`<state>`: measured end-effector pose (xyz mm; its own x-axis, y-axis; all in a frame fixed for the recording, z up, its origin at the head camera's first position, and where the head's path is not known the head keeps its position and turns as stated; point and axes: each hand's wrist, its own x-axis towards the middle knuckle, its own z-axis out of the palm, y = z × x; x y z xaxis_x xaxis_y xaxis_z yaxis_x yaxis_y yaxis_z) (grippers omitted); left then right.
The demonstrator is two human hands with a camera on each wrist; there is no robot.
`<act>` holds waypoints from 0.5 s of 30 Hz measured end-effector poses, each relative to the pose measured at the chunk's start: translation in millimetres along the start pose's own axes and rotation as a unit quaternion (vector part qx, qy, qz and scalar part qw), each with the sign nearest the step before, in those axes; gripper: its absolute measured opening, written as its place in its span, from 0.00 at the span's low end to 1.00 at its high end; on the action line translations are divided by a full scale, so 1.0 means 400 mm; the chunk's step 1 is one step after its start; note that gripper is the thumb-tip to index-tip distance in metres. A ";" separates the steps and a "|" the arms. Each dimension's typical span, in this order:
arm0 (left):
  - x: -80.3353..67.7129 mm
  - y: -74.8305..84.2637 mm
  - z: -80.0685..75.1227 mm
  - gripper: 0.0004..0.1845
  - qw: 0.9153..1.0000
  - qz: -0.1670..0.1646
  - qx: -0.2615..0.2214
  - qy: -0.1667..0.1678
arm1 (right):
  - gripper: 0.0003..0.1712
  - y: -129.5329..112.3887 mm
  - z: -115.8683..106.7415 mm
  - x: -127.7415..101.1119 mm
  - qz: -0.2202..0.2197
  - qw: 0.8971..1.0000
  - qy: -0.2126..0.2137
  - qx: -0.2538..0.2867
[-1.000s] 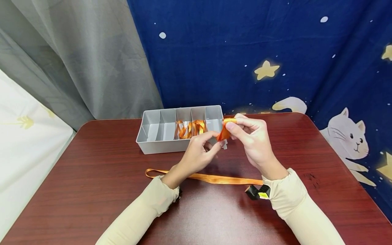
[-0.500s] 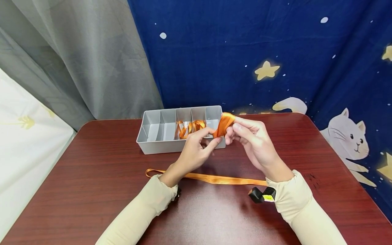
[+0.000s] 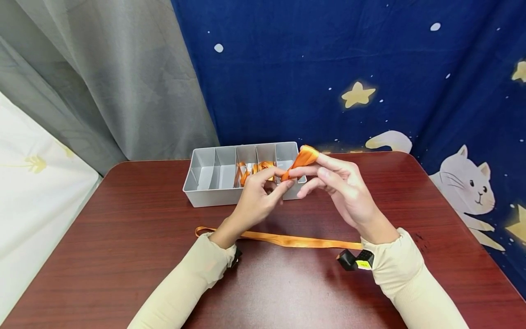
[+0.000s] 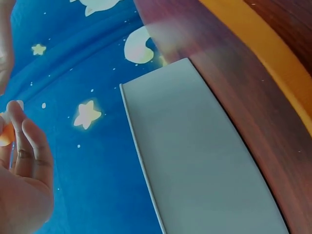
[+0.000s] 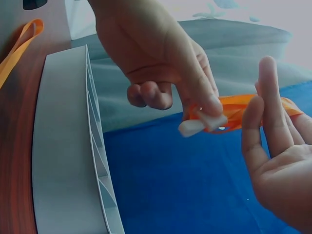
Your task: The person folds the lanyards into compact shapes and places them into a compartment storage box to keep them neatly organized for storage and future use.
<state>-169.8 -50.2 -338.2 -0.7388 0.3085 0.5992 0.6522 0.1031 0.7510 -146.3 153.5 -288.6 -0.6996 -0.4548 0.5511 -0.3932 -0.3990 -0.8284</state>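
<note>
An orange ribbon point(image 3: 306, 157) is folded into a loop between both hands, above the right end of the grey divided box. My left hand point(image 3: 256, 196) pinches its gathered lower end between thumb and forefinger; small white pieces point(image 5: 209, 121) show at that pinch in the right wrist view. My right hand point(image 3: 349, 196) has its fingers extended, with the loop passing over the index finger. In the right wrist view, the ribbon runs behind the upright fingers point(image 5: 273, 109) of that hand. The left wrist view catches only a bit of orange ribbon point(image 4: 7, 134).
The grey divided box point(image 3: 219, 198) stands at the table's back, with orange ribbons point(image 3: 263, 168) in its middle compartments. Another orange ribbon point(image 3: 287, 240) lies stretched across the wooden table point(image 3: 123, 237) beneath the wrists. Curtains point(image 3: 279, 82) hang behind.
The right hand has loosened its pinch and straightened its fingers, shifting slightly right. The ribbon loop has spread over its index finger. The left hand keeps its pinch and has moved slightly left.
</note>
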 end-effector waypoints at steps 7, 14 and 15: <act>0.005 0.010 -0.011 0.06 1.000 -0.009 -0.023 -0.003 | 0.27 -0.001 -0.008 -0.003 -0.005 1.000 -0.017 0.009; 0.005 0.020 -0.014 0.06 0.999 -0.014 -0.045 -0.015 | 0.29 0.000 -0.011 -0.004 -0.008 1.000 -0.020 0.020; 0.005 0.022 -0.014 0.06 0.999 -0.018 -0.048 -0.016 | 0.30 0.001 -0.012 -0.004 -0.010 0.999 -0.024 0.027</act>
<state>-166.6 -53.8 -328.9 -0.7544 0.3357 0.5640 0.6054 0.0240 0.7956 -148.1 157.8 -290.3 -0.6617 -0.4833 0.5733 -0.3731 -0.4509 -0.8108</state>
